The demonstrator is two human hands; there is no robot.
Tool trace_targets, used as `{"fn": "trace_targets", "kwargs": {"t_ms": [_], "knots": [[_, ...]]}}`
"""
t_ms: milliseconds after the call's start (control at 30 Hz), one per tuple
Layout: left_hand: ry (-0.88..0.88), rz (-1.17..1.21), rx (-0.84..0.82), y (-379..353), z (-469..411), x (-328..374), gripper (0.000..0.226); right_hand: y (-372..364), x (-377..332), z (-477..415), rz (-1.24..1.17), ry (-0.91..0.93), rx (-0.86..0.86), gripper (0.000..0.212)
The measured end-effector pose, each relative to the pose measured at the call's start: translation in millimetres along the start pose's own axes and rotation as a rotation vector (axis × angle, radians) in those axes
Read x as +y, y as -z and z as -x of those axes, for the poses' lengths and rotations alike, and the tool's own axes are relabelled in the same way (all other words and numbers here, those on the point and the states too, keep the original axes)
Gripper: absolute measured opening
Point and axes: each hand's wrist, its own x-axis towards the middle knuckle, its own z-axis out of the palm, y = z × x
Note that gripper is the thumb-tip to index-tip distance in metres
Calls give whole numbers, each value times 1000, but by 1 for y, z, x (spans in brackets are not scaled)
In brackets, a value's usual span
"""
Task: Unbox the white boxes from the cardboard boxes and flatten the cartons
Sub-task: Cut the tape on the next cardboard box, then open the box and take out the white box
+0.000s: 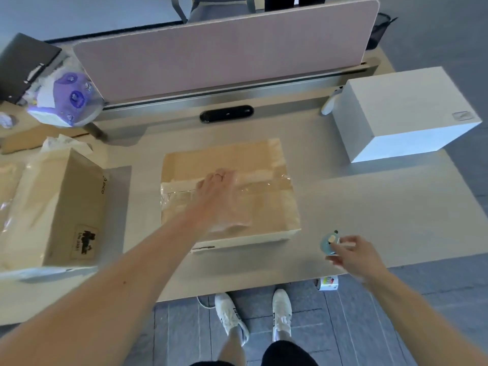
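Your left hand (217, 187) reaches out over the middle carton (264, 210), which lies flat-topped on the counter (369, 207) straight ahead of you, covered in clear wrap (266, 184). The fingers lie on the wrap along the carton's top, but the hand is blurred and you cannot tell whether they pinch the film or only rest on it. Your right hand (355, 256) is near the counter's near edge, right of the carton and apart from it, its fingertips pinching a small teal disc (327, 243). The white box (396, 114) stands out of any carton at the far right of the counter, well apart from both hands. A second carton (68, 202), with a printed label on its near side and loose wrap round it, sits at the left. A pink divider (224, 56) runs along the far side. Your white shoes (229, 315) show on the floor below the counter's near edge.
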Motion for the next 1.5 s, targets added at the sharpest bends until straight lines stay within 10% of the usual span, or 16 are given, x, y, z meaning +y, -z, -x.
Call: {"fn": "trace_targets", "kwargs": {"t_ms": [300, 667, 833, 1000, 1100, 1233, 1500], "knots": [[47, 3, -19, -12, -3, 8, 102, 10, 55, -58, 415, 96, -9, 10], [52, -170, -83, 8, -17, 21, 106, 10, 63, -68, 359, 221, 110, 14], [13, -31, 106, 28, 12, 28, 42, 16, 40, -52, 289, 306, 151, 15], [226, 336, -346, 58, 39, 28, 54, 5, -51, -21, 124, 489, -29, 10], [221, 344, -493, 45, 46, 10, 8, -15, -100, 4, 310, 619, -395, 11], [168, 155, -486, 15, 56, -20, 37, -43, -123, 25, 780, 761, -678, 28], [38, -20, -189, -24, 42, -37, 27, -73, -108, 22, 1143, 1005, -427, 13]]}}
